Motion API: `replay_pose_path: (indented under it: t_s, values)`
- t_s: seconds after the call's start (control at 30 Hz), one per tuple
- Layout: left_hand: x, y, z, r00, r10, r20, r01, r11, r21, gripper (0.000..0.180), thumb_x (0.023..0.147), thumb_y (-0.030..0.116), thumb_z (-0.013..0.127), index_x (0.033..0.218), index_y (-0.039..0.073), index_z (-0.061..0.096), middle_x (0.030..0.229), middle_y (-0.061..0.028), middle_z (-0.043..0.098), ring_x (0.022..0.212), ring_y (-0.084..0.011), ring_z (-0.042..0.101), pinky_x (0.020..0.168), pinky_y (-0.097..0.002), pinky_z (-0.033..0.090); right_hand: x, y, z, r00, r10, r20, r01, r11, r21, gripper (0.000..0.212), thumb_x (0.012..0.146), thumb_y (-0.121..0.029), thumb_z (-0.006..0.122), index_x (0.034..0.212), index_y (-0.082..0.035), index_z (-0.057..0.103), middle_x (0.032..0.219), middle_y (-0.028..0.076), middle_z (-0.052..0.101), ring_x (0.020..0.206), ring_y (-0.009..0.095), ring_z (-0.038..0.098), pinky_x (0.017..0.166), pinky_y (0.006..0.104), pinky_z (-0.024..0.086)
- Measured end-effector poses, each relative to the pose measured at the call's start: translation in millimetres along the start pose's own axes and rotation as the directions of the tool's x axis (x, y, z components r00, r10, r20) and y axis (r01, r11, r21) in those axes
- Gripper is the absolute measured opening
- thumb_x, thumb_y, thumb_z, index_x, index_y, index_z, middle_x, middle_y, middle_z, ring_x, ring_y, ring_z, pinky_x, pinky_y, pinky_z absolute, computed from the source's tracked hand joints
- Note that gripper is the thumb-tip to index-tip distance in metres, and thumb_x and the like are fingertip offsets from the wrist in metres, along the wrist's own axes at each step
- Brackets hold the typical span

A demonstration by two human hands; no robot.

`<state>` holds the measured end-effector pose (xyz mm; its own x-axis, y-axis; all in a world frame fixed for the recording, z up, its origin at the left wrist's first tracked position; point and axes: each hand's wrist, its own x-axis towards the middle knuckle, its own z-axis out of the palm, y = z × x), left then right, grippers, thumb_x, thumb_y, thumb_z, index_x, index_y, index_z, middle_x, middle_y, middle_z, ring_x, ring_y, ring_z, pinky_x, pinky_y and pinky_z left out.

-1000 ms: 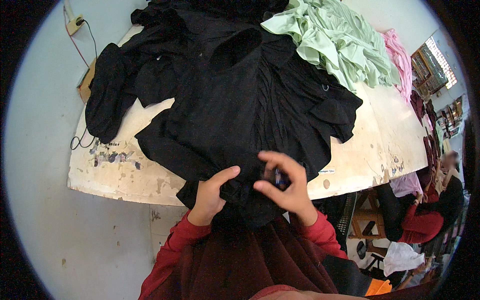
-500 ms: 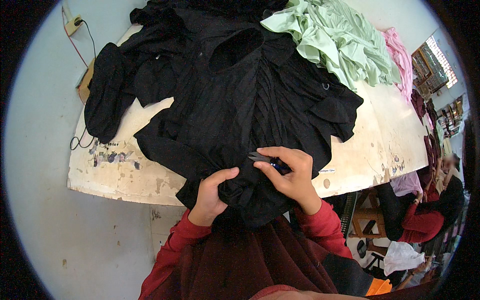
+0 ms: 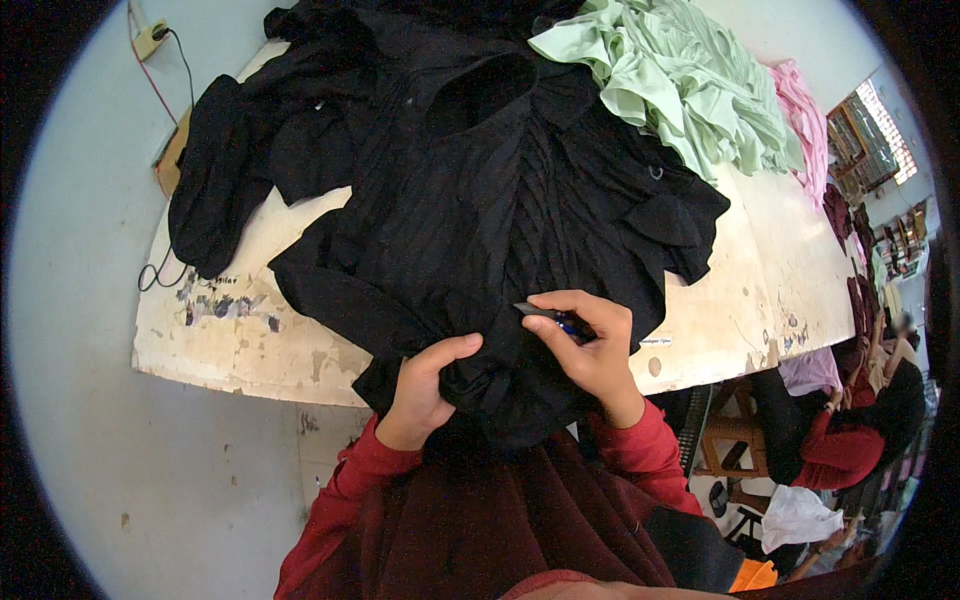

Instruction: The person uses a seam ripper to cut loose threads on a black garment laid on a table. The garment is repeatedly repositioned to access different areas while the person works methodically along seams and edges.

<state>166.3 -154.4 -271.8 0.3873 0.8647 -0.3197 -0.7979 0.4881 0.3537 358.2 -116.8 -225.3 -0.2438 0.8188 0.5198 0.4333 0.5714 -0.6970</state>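
Black garment lies spread and rumpled across the pale worktop, its near end gathered over the edge close to the person's body. The left hand grips that bunched end, thumb on top, the other fingers mostly hidden. The right hand grasps small dark snips with blue on the handle, their tip pointing left just above or against the cloth; which one cannot be told. Pale green fabric is heaped at the far right, beside pink cloth.
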Motion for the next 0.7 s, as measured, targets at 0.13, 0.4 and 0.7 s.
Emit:
replay_pose_path:
  t_s: [0.13, 0.4, 0.7]
  values:
    - [-8, -5, 24, 0.966, 0.240, -0.094, -0.218, 0.956, 0.195, 0.025, 0.082, -0.001, 0.064, 0.107, -0.002, 0.063, 0.108, -0.0131, 0.065, 0.096, -0.0226, 0.064, 0.088, -0.0342, 0.052, -5, -6, -3, 0.981, 0.191, 0.027, -0.193, 0.974, 0.119, 0.024, 0.074, -0.008, 0.076, 0.095, 0.000, 0.067, 0.087, 0.007, 0.069, 0.076, 0.012, 0.064, 0.069, 0.0243, 0.048]
    - [-10, -11, 22, 0.933, 0.351, -0.075, -0.330, 0.922, 0.203, 0.033, 0.081, -0.004, 0.066, 0.113, -0.002, 0.060, 0.113, -0.0134, 0.063, 0.101, -0.0224, 0.063, 0.091, -0.0348, 0.051, -3, -13, 8, 0.998, 0.057, 0.007, -0.057, 0.996, 0.066, 0.024, 0.075, -0.017, 0.076, 0.095, -0.005, 0.069, 0.080, 0.009, 0.070, 0.067, 0.018, 0.068, 0.058, 0.0264, 0.049]
    - [-6, -11, 12, 0.981, 0.185, -0.055, -0.179, 0.978, 0.104, 0.031, 0.088, 0.009, 0.058, 0.117, -0.001, 0.057, 0.113, -0.0131, 0.063, 0.100, -0.0238, 0.063, 0.090, -0.0374, 0.050, 6, -11, 6, 0.992, -0.127, 0.023, 0.128, 0.990, -0.053, 0.021, 0.071, -0.012, 0.077, 0.088, -0.002, 0.071, 0.081, 0.012, 0.071, 0.068, 0.022, 0.068, 0.061, 0.0277, 0.049]
